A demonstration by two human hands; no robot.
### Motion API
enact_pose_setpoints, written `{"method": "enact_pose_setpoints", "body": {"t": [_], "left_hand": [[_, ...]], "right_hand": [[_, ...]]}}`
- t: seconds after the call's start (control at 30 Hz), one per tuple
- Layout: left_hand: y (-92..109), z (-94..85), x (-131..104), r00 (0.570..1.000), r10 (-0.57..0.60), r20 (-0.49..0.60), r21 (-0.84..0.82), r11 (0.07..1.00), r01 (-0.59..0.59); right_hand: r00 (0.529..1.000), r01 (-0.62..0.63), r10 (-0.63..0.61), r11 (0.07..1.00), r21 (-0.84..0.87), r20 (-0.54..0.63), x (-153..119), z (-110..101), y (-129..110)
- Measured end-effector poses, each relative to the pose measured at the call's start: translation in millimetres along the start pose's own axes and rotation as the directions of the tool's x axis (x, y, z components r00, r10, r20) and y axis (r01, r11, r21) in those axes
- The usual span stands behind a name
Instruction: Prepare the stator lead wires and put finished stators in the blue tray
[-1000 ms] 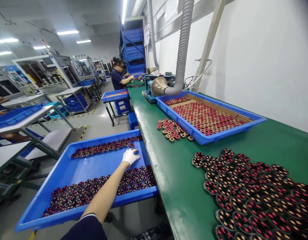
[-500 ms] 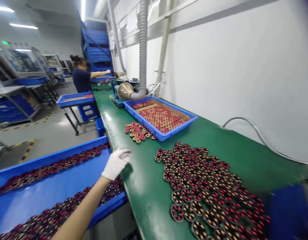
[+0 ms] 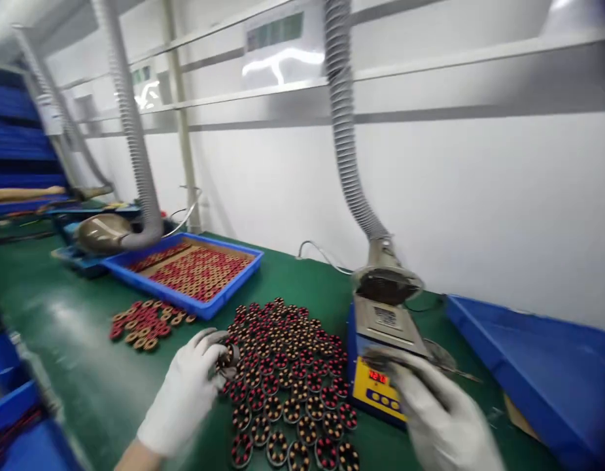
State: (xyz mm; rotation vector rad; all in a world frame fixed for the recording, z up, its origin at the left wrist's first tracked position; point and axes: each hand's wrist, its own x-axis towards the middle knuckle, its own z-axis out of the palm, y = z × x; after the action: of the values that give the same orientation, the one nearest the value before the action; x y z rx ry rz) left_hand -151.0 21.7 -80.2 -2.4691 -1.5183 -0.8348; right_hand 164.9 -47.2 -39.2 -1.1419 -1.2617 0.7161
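Note:
My left hand (image 3: pixel 187 389), in a white glove, is closed on a small motor stator (image 3: pixel 230 356), a dark ring with copper-coloured segments. It is at the left edge of a dense spread of similar ringed stators (image 3: pixel 292 373), red and copper-coloured inside. My right hand (image 3: pixel 437 405), gloved in white with dark-stained fingertips, is over the yellow front panel of a heating unit (image 3: pixel 380 389) with a red digital display. Its fingers stretch forward, somewhat blurred, and I see nothing held in them. A thin metal tool (image 3: pixel 462 374) shows just behind that hand.
A blue tray (image 3: pixel 208 307) of red and copper-coloured rings stands at the back left, with a loose pile of rings (image 3: pixel 145 324) before it. An extraction hose (image 3: pixel 346 131) hangs above the heating unit. Another blue tray (image 3: pixel 542 366) leans at right. A person's arm (image 3: pixel 22 194) shows far left.
The view has swung right, away from the blue tray at left. My left hand has moved from the bench's edge to the stators and taken one. My right hand has come into view.

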Motion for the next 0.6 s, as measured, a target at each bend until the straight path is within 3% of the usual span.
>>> {"method": "enact_pose_setpoints", "body": {"t": [0.03, 0.07, 0.13, 0.2, 0.27, 0.33, 0.4, 0.43, 0.53, 0.6], "left_hand": [[23.1, -4.9, 10.9, 0.995, 0.068, -0.075, -0.054, 0.996, -0.072], [48.6, -8.9, 22.3, 0.965, 0.156, -0.209, -0.172, 0.966, -0.193], [101.4, -13.7, 44.5, 0.907, 0.246, -0.343, -0.298, 0.887, -0.353], [147.4, -13.9, 62.4, 0.86, 0.274, -0.43, -0.38, 0.809, -0.448], [179.6, -9.9, 73.9, 0.832, 0.251, -0.494, -0.432, 0.76, -0.485], [197.2, -3.6, 79.4, 0.832, 0.191, -0.521, -0.482, 0.739, -0.471], [203.6, 2.2, 81.6, 0.848, 0.208, -0.488, -0.515, 0.715, -0.472], [203.9, 4.4, 82.2, 0.848, 0.259, -0.463, -0.506, 0.708, -0.493], [198.7, 7.9, 84.4, 0.795, 0.464, -0.392, -0.398, 0.693, -0.601], [192.8, 8.8, 86.4, 0.787, 0.501, -0.36, -0.371, 0.697, -0.614]], "right_hand": [[0.994, -0.098, 0.092, 0.988, 0.116, 0.052, 4.1, 10.3, -11.7], [0.991, -0.131, 0.117, 0.957, 0.258, 0.069, 7.1, 20.3, -22.0], [0.983, -0.172, 0.111, 0.828, 0.534, 0.145, 9.8, 34.3, -36.1], [0.988, -0.137, 0.053, 0.753, 0.644, 0.148, 10.2, 34.7, -40.7], [0.996, -0.067, 0.006, 0.741, 0.668, 0.093, 11.5, 21.5, -38.5], [1.0, 0.008, -0.017, 0.741, 0.671, 0.008, 14.0, 1.3, -34.5], [0.999, 0.034, -0.005, 0.762, 0.646, -0.046, 15.7, -16.9, -33.3], [0.999, 0.029, 0.002, 0.787, 0.617, -0.05, 15.9, -22.9, -34.2], [1.0, -0.006, 0.012, 0.892, 0.452, -0.012, 14.4, -26.4, -40.6], [0.999, -0.009, 0.024, 0.94, 0.34, -0.038, 13.2, -21.4, -43.5]]}}
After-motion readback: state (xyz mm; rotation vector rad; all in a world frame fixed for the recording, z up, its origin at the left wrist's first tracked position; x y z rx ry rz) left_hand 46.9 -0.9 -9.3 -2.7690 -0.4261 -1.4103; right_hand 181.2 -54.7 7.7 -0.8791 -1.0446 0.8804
